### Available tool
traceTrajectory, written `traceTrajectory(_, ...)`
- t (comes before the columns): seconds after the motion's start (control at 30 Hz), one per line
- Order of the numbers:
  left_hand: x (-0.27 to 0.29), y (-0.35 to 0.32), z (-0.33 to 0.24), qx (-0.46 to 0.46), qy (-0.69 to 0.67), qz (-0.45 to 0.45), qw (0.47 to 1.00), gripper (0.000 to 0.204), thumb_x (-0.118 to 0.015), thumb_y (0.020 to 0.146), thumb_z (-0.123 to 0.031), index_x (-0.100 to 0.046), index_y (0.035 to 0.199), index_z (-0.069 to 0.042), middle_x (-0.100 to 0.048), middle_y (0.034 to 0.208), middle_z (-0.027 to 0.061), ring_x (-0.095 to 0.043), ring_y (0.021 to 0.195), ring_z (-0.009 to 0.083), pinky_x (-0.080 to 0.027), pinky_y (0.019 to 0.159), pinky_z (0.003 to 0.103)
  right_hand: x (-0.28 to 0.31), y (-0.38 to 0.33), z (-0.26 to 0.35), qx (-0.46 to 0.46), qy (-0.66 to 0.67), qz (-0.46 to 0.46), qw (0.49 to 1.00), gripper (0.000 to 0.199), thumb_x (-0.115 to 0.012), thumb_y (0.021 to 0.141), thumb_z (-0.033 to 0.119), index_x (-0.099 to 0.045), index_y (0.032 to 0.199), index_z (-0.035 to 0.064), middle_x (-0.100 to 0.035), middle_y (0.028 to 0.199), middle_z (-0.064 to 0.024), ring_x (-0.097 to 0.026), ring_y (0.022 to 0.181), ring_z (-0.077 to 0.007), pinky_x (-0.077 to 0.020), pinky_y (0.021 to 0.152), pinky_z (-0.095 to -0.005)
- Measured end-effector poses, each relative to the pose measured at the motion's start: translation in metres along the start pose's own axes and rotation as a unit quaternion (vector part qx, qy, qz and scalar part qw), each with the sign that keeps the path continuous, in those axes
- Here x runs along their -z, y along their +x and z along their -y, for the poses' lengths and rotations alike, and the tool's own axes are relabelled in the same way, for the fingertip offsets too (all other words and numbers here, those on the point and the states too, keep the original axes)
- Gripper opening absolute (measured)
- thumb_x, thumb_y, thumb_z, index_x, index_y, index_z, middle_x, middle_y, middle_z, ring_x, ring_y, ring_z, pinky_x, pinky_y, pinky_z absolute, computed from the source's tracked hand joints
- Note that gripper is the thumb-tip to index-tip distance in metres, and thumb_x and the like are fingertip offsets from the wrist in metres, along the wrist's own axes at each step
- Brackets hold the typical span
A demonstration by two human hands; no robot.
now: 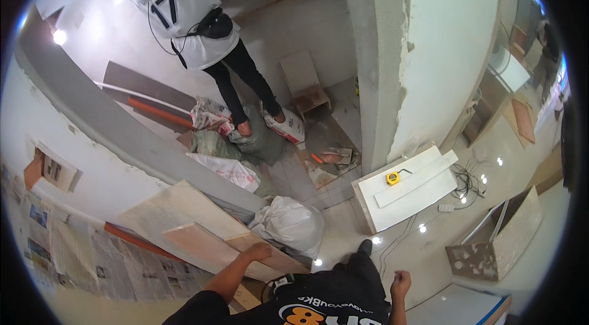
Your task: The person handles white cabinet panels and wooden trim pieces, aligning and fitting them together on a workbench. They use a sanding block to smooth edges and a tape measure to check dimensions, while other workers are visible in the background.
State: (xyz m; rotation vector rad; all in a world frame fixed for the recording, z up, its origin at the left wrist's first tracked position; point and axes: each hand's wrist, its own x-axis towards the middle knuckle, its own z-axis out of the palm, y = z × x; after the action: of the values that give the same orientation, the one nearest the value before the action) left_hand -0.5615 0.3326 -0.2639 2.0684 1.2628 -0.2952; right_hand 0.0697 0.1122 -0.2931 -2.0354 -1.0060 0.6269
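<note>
At the bottom middle, my left hand rests on the upper edge of a light wooden board, its fingers curled over it. This board leans with a larger plywood sheet against the low wall on the left. A bulging white sack stands just beyond that hand. My right hand hangs beside my body, fingers loosely bent and apart from the thumb, with nothing visible in it. Ahead of it, a white box-like panel piece carries a narrow white strip and a yellow tape measure.
Another person stands on filled sacks beyond the low wall. Cables and a power strip lie on the shiny floor. An open wooden cabinet box sits at right. A wall column rises in the middle.
</note>
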Motion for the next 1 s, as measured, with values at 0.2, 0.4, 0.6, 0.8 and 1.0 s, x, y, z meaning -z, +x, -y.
traceTrajectory(0.2, -0.002, -0.018, -0.046, 0.303, -0.273, 0.099, 0.908, 0.02, -0.068, 0.101, -0.015, -0.075, 0.117, -0.004, -0.077, 0.1, 0.0086, -0.076, 0.082, 0.0176, -0.062, 0.063, 0.034, 0.038, 0.204, 0.119, 0.117, 0.055, -0.046, 0.991, 0.014, -0.052, 0.105, 0.0, -0.064, 0.109, -0.0002, -0.065, 0.102, -0.0181, -0.065, 0.096, -0.0325, -0.0515, 0.089, -0.0403)
traceTrajectory(0.4, 0.02, 0.006, -0.089, 0.319, -0.326, 0.095, 0.884, 0.021, -0.07, 0.098, -0.019, -0.075, 0.112, -0.004, -0.075, 0.096, 0.0079, -0.075, 0.077, 0.0183, -0.061, 0.066, 0.037, 0.083, 0.339, 0.254, 0.187, 0.182, -0.067, 0.963, 0.014, -0.051, 0.112, 0.007, -0.062, 0.117, -0.0003, -0.059, 0.095, -0.0083, -0.055, 0.085, -0.0181, -0.048, 0.08, -0.0325)
traceTrajectory(0.6, 0.048, 0.043, -0.08, 0.185, -0.372, -0.065, 0.907, 0.025, -0.067, 0.093, -0.009, -0.076, 0.116, -0.005, -0.078, 0.1, 0.0077, -0.073, 0.087, 0.0177, -0.059, 0.075, 0.033, 0.05, 0.374, 0.309, 0.185, 0.297, -0.023, 0.936, 0.014, -0.055, 0.11, 0.003, -0.063, 0.121, 0.0031, -0.056, 0.085, 0.0016, -0.046, 0.073, -0.0061, -0.0384, 0.065, -0.0249)
traceTrajectory(0.8, 0.049, 0.078, -0.071, -0.078, -0.219, -0.137, 0.963, 0.029, -0.079, 0.086, -0.023, -0.077, 0.11, -0.009, -0.077, 0.106, 0.009, -0.072, 0.099, 0.0229, -0.058, 0.092, 0.044, 0.011, 0.339, 0.306, 0.272, 0.177, 0.057, 0.944, 0.025, -0.057, 0.102, -0.002, -0.065, 0.125, 0.0, -0.063, 0.104, -0.0102, -0.059, 0.094, -0.0222, -0.0492, 0.091, -0.035)
traceTrajectory(1.0, 0.033, 0.09, -0.09, 0.306, -0.391, -0.039, 0.867, 0.018, -0.068, 0.095, -0.013, -0.076, 0.109, -0.004, -0.076, 0.092, 0.0083, -0.072, 0.069, 0.0188, -0.058, 0.061, 0.035, 0.045, 0.354, 0.315, 0.261, 0.109, 0.183, 0.942, 0.013, -0.059, 0.108, 0.004, -0.067, 0.117, 0.0009, -0.065, 0.107, -0.0055, -0.057, 0.096, -0.0151, -0.0459, 0.087, -0.0277)
